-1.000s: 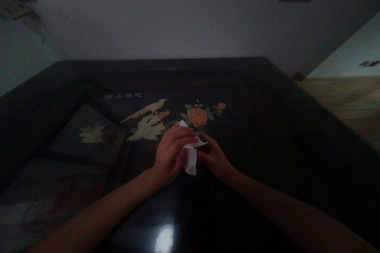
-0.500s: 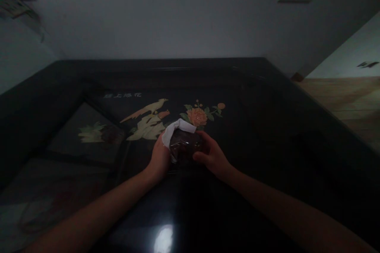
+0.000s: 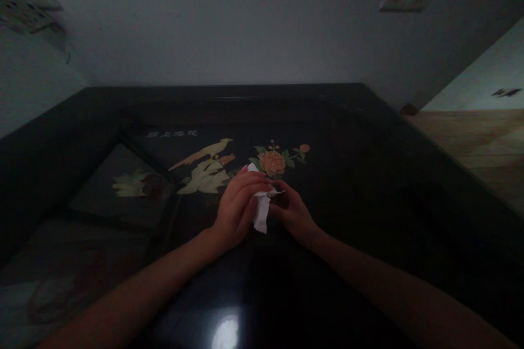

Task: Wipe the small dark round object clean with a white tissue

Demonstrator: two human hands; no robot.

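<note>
- Tissue (image 3: 262, 219), white and creased, sits between the hands, above the middle of the dark, glossy table (image 3: 347, 191); one strip hangs down below the left palm, and another corner pokes up past the fingers on the far side.
- Left hand (image 3: 237, 202) lies over the top, fingers close together and bent across the paper, the thumb tucked lower beside the hanging strip. Pressing with the flat of the fingers, not the tips, should spread the force and spare thin paper from tearing.
- Right hand (image 3: 292, 212) curls in from the right, thumb and fingers apart around the paper's outer edge. Whether it grips something underneath cannot be told, because the left hand and the tissue cover that spot.
- For good control, the right hand probably does best as a steady support, leaving the left to work the tissue with short, light strokes.
- The loose strip looks worth folding in under the left fingers; dangling, it could catch or rip.
- Both forearms reach in low, just short of the inlaid flower (image 3: 272, 162) and bird (image 3: 213, 148). Working close to the tabletop seems wise, so a slip means only a small drop.
- Light is dim here; tilting the work toward the bright reflection (image 3: 226, 332) might help in checking each side.
</note>
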